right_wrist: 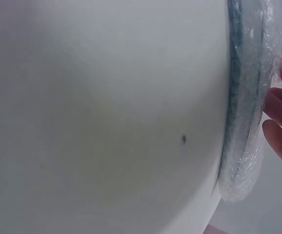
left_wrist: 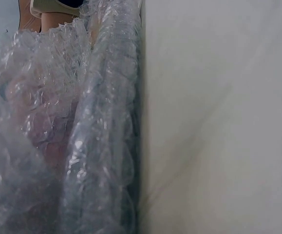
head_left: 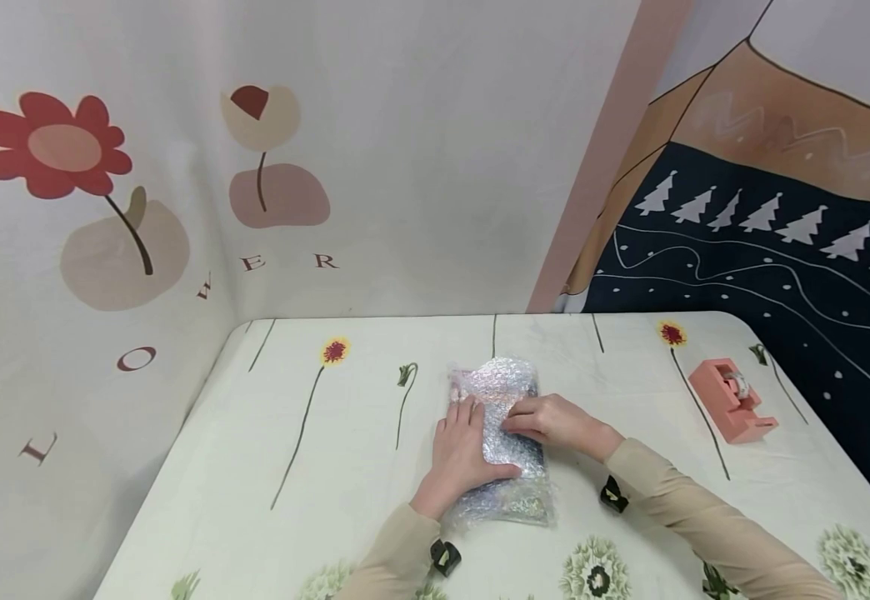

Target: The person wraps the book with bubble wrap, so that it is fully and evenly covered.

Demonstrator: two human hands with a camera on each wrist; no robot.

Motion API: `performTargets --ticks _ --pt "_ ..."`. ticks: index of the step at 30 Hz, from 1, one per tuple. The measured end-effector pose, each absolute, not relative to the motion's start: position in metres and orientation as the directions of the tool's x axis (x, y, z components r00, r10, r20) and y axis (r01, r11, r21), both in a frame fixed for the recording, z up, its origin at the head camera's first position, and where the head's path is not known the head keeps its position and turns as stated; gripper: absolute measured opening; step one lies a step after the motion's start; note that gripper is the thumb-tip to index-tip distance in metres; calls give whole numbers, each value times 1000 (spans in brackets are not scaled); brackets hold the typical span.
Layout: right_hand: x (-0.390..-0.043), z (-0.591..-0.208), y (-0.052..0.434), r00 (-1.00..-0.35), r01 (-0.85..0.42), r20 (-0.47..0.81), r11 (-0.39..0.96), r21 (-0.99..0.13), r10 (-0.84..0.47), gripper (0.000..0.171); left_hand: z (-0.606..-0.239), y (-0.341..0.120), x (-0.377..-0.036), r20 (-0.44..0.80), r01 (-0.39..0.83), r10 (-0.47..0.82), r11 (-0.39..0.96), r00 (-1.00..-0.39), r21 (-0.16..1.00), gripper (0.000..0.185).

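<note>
A flat rectangular package in clear bubble wrap (head_left: pixel 513 379) lies on the table, its long side running away from me. Through the wrap a pinkish, patterned surface shows faintly. My left hand (head_left: pixel 461 450) rests on the package's left part, fingers straight and thumb spread across it. From the right, my right hand (head_left: pixel 555 422) has its fingers bent, with thumb and fingertips together at the wrap near the middle. The left wrist view shows the side of the bubble wrap (left_wrist: pixel 104 126) close up. In the right wrist view, curved fingers (right_wrist: pixel 279 141) are beside the wrapped edge (right_wrist: pixel 248 97).
A pink tape dispenser (head_left: pixel 727 404) with a roll of clear tape stands at the right of the table. The white tablecloth (head_left: pixel 360 467) has printed flowers. Behind it hangs a pale flower-printed curtain (head_left: pixel 420 167), with a dark tree-patterned cloth (head_left: pixel 705 258) at the right.
</note>
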State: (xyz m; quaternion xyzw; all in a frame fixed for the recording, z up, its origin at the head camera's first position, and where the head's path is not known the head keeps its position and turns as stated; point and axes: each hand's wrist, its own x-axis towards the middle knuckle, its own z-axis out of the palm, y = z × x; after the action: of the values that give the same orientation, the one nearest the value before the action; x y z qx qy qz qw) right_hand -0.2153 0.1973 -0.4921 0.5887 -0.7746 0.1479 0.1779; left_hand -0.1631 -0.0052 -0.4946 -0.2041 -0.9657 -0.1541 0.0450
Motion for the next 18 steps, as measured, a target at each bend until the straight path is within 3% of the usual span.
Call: performTargets --ticks 10,18 --pt "-216 -493 197 -217 -966 428 256 33 -877 16 -494 -6 -163 143 405 379 871 -914 278 114" --pt "-214 -484 198 -258 -961 332 277 10 -907 21 -493 -5 -163 139 404 380 871 -915 280 113"
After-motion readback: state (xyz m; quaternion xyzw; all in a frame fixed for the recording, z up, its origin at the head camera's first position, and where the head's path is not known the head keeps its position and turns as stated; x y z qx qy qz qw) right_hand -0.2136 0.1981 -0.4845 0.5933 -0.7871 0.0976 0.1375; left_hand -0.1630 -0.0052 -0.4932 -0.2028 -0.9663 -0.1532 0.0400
